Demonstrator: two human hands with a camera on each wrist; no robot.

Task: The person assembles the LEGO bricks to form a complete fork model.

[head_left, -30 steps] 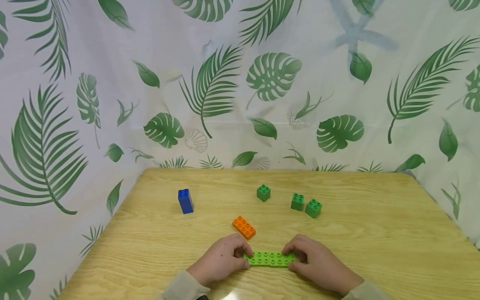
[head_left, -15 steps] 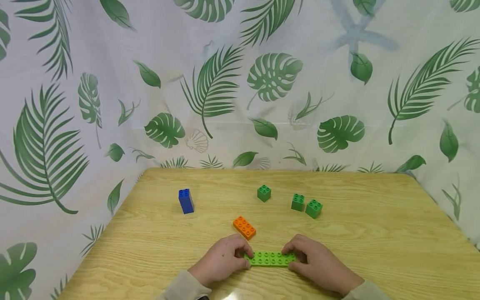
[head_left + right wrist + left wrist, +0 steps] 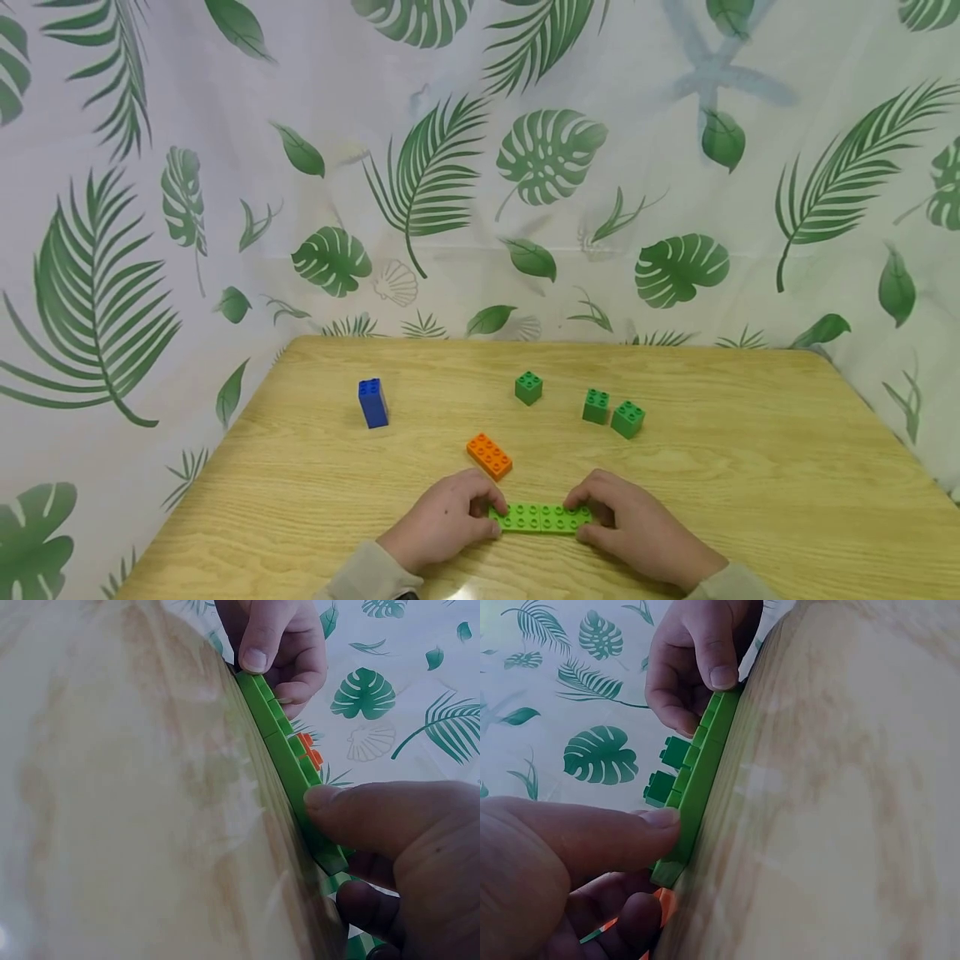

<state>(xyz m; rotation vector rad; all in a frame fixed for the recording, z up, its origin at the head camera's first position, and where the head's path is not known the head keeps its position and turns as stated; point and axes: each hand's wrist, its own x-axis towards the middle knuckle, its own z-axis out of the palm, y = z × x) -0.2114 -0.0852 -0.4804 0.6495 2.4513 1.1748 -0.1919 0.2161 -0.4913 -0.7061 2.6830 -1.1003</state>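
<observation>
Left hand (image 3: 444, 515): still pinched one end of the lime bricks (image 3: 538, 518)
Right hand (image 3: 637, 527): still pinched the other
Change: barely any, we saw, so both stayed lined up

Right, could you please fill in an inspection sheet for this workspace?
Surface: pale wood-grain table, bricks standing or lying on it.
Job's things: two light-green bricks, end to end, studs up, seam visible between them.
Clutter: orange brick, tall blue block, three darker green bricks, all farther back.
Hands: left hand and right hand each pinch one outer end of the row.
Cables: nothing seen.
Surroundings: leaf-print sheet behind the table.
</observation>
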